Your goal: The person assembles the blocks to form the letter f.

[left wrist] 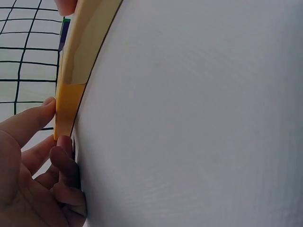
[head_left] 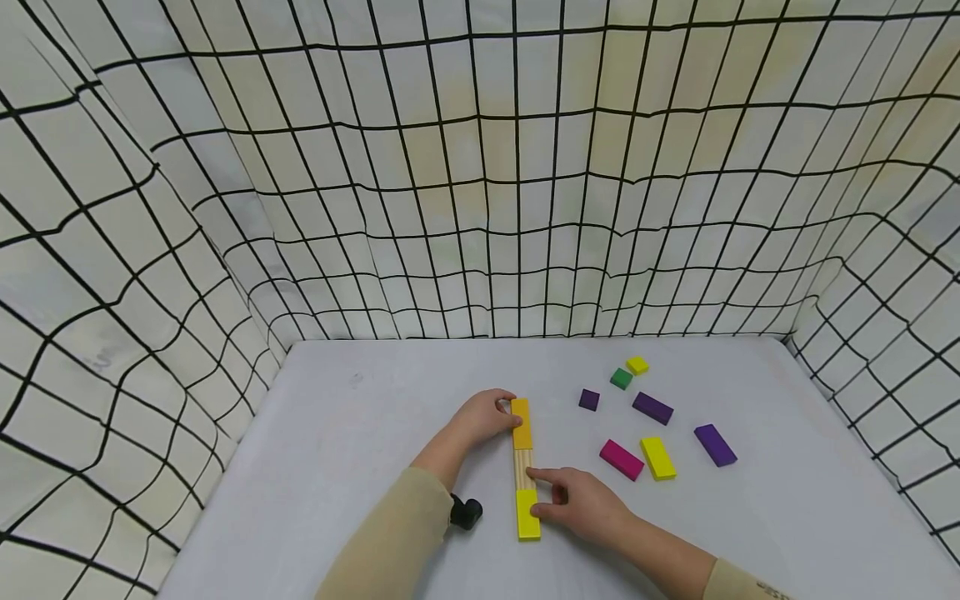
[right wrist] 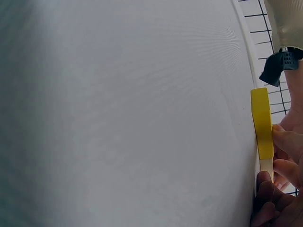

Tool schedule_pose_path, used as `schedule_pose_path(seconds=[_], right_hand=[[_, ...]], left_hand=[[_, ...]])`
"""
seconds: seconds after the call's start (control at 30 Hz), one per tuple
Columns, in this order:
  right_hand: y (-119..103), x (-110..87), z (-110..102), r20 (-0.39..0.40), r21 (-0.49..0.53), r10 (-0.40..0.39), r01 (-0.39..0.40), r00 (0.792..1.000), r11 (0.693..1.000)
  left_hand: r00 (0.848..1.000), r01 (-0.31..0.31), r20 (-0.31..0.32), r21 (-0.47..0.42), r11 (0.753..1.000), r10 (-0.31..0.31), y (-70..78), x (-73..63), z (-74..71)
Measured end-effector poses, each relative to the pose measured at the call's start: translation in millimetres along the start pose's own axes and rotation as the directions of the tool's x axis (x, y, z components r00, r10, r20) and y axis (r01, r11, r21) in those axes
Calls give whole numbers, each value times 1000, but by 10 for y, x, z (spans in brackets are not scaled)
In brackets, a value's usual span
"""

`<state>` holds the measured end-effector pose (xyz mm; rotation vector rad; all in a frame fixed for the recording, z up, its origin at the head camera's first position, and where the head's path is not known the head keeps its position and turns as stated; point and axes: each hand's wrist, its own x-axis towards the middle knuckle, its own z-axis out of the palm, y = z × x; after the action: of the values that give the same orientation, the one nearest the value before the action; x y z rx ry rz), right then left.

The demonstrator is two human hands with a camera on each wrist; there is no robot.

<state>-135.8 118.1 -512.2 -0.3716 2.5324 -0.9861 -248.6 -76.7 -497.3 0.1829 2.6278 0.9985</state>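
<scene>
A straight row of blocks lies on the table: an orange block (head_left: 522,435) at the far end, bare wooden blocks (head_left: 522,468) in the middle and a yellow block (head_left: 528,527) at the near end. My left hand (head_left: 483,417) is at the far end, its thumb on the orange block and its other fingers bent about that block's end. On the row's right side is my right hand (head_left: 588,504). Its index finger reaches straight to the wood and its thumb touches the yellow block, while the remaining fingers are tucked in.
To the right lie a magenta block (head_left: 622,460), another yellow block (head_left: 657,458) and several purple blocks (head_left: 716,445). A green cube (head_left: 621,378) and a small yellow piece (head_left: 637,365) lie farther back. Black netting (head_left: 515,179) over white walls surrounds the table (head_left: 360,433).
</scene>
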Motion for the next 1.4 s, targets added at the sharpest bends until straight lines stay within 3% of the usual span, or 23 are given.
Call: schedule_pose_path(seconds=[0.53, 0.97, 1.17, 1.4], right_hand=[[-11, -5, -23, -4, 7, 0, 0, 1000, 1000], [40, -15, -61, 12, 73, -21, 20, 1000, 997], [112, -62, -145, -60, 43, -49, 51, 997, 998], [195, -130, -389, -188, -36, -16, 9, 982, 999]], left_hand=[[997, -39, 65, -11, 999, 40, 6, -10, -16], [998, -29, 61, -18, 999, 30, -7, -43, -10], [998, -29, 56, -21, 999, 30, -20, -41, -2], [998, -31, 52, -24, 999, 32, -35, -27, 20]])
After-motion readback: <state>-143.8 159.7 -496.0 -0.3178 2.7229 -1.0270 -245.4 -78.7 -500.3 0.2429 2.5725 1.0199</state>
